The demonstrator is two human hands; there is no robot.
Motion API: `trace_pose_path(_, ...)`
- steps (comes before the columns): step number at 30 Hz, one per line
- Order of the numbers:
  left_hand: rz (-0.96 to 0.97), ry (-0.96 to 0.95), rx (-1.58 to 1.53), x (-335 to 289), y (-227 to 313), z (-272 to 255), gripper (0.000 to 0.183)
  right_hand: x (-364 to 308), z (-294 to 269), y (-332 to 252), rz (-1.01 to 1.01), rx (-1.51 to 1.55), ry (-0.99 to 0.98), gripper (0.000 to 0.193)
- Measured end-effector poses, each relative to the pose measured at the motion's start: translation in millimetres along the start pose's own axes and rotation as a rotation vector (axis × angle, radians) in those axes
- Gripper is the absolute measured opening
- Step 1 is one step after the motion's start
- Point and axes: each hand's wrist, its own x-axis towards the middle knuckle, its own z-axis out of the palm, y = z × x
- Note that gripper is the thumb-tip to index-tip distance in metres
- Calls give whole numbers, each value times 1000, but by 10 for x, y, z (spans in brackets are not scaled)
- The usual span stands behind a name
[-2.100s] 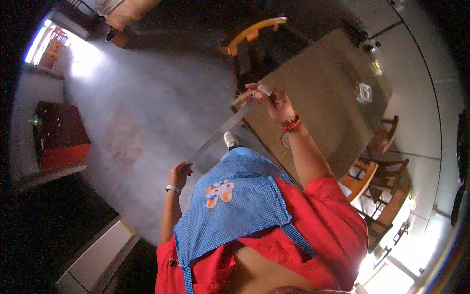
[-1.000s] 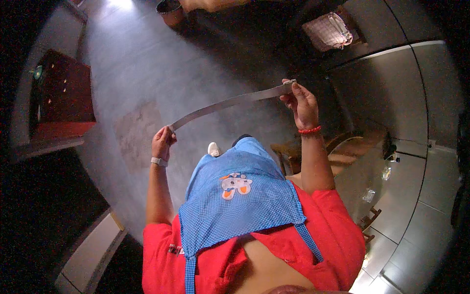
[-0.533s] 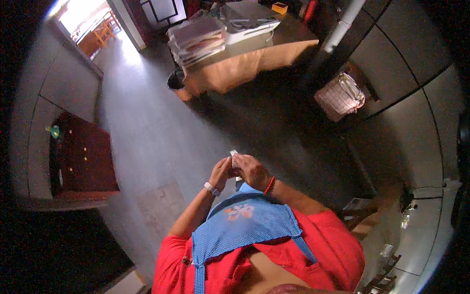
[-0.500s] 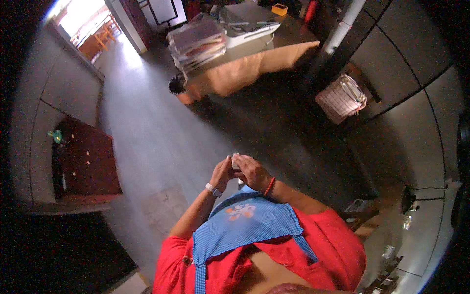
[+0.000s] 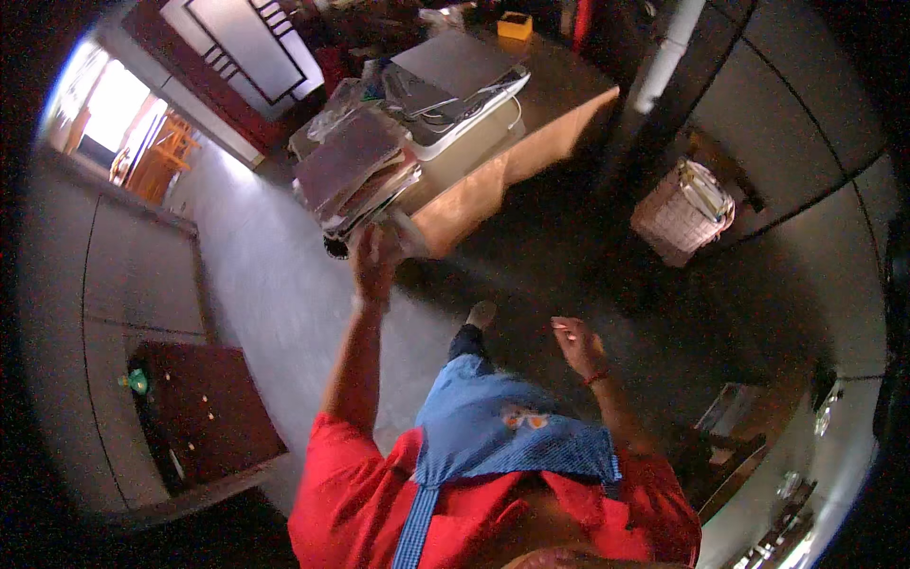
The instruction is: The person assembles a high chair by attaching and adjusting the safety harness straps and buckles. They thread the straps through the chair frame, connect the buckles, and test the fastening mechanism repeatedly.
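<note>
My left hand (image 5: 373,261) is stretched forward to the near left corner of a table, close to a stack of papers and folders (image 5: 355,171). It is blurred, and a pale, see-through smear beside it hides whether it holds anything. My right hand (image 5: 582,349) hangs apart from it, over the dark floor to the right, with a red band at the wrist. Its fingers are curled in, and a small pale spot shows at their tips; what it is cannot be made out.
On the wooden table (image 5: 531,152) stand a white, printer-like machine (image 5: 464,95) and a yellow box (image 5: 515,26). A wicker basket (image 5: 678,223) with papers hangs by the right wall. A dark red board (image 5: 213,408) is at the left. My foot (image 5: 482,313) shows on the grey floor (image 5: 256,256).
My hands were together around a small pale object in front of the apron. Now they are apart: the left has gone forward to the table corner, the right out to the right. The table appears nearer.
</note>
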Motion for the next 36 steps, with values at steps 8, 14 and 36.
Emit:
trace_pose_path(8, 368, 112, 714, 3525, -204, 97, 27, -866, -223, 855, 754, -525, 243, 29)
trace_pose_path(14, 329, -55, 942, 4661, -747, 673, 26, -1444, 677, 1034, 798, 290, 609, 21)
trace_pose_path(36, 104, -1447, 399, -473, -2112, 1994, 28, -5181, 5022, -217, 1607, 583, 1361, 29)
